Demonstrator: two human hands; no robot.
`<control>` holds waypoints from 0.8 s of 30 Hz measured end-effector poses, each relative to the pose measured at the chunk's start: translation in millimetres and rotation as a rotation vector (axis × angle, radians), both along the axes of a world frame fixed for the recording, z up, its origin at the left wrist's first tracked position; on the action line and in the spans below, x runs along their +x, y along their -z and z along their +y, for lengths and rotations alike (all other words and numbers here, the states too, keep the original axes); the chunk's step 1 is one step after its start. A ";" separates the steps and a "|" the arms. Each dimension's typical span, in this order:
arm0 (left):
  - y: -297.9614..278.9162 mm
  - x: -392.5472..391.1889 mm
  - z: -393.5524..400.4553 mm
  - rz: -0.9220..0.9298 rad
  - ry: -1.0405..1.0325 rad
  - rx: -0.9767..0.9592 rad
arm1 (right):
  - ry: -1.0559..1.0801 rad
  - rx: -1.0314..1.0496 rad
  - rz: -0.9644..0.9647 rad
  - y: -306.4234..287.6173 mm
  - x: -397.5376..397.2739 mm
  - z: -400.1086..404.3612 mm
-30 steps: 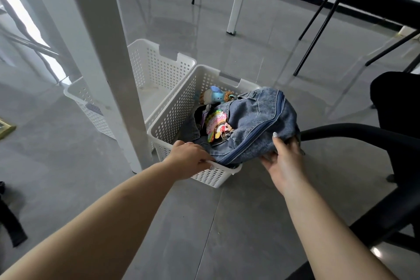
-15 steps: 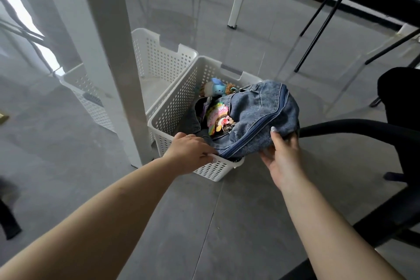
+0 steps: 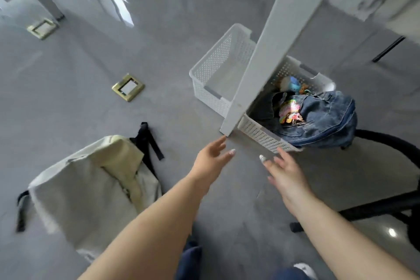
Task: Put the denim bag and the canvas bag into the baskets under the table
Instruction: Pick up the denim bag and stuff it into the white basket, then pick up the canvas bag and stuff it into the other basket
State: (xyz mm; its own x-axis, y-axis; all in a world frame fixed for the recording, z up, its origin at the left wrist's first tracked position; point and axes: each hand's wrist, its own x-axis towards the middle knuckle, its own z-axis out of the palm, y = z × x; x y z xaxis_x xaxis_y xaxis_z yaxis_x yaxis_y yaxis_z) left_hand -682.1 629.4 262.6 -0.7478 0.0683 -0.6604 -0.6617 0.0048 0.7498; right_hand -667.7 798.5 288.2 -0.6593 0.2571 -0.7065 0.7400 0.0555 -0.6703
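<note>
The denim bag (image 3: 322, 118), with colourful charms on it, lies in the nearer white basket (image 3: 261, 135) and bulges over its right rim. A second white basket (image 3: 204, 79) stands empty just behind it, to the left. The pale canvas bag (image 3: 91, 186) with black straps lies on the floor at the lower left. My left hand (image 3: 213, 157) hovers open in front of the table leg, holding nothing. My right hand (image 3: 284, 170) is open too, fingers spread, just short of the nearer basket's front wall.
A white table leg (image 3: 254, 70) slants down between the two baskets. A black chair base (image 3: 386, 207) curves along the right side. Two brass floor sockets (image 3: 128, 87) (image 3: 42, 28) sit in the grey floor. My shoe shows at the bottom edge.
Both hands have let go of the denim bag and pulled back from the basket. The view has swung left, bringing the canvas bag into sight.
</note>
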 end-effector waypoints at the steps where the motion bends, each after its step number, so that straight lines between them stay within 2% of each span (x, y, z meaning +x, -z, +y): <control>1: -17.0 9.4 -21.2 -0.038 -0.015 -0.009 | -0.033 -0.033 -0.022 -18.3 4.4 -20.5; 4: -66.5 30.1 -77.0 -0.121 -0.132 0.031 | -0.129 -0.078 -0.077 -58.6 19.7 -70.2; 7: -102.1 57.7 -129.9 -0.145 -0.217 0.019 | -0.271 -0.020 -0.086 -82.6 40.3 -104.1; 11: -128.8 108.9 -194.3 -0.155 -0.288 -0.054 | -0.433 0.017 -0.066 -99.4 74.0 -143.8; 15: -146.7 171.6 -230.8 -0.185 -0.335 -0.002 | -0.616 0.017 -0.106 -104.0 126.3 -178.5; 20: -170.9 222.1 -261.8 -0.233 -0.284 0.033 | -0.759 -0.004 -0.229 -121.5 213.2 -205.4; 24: -186.5 227.9 -300.3 -0.208 -0.226 0.016 | -0.795 0.025 -0.309 -133.2 246.4 -237.0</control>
